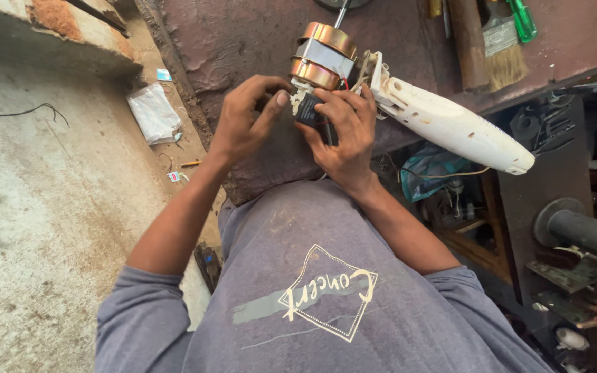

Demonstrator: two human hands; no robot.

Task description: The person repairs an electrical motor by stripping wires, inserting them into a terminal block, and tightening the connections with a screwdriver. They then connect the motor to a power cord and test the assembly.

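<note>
I've got my right hand point(343, 131) clamped round the black capacitor point(307, 108) | left hand point(247, 117) pinching its wires | fan motor point(323, 55) just beyond, shaft pointing away, on the worktop point(243, 34).

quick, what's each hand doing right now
Left hand: fingers curled, thumb pressing on the small black box at the fan motor.
Right hand: closed around the same black box.

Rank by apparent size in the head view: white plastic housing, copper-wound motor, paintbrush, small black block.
1. white plastic housing
2. copper-wound motor
3. paintbrush, cropped at the frame edge, so close to the motor and unsure
4. small black block
</note>
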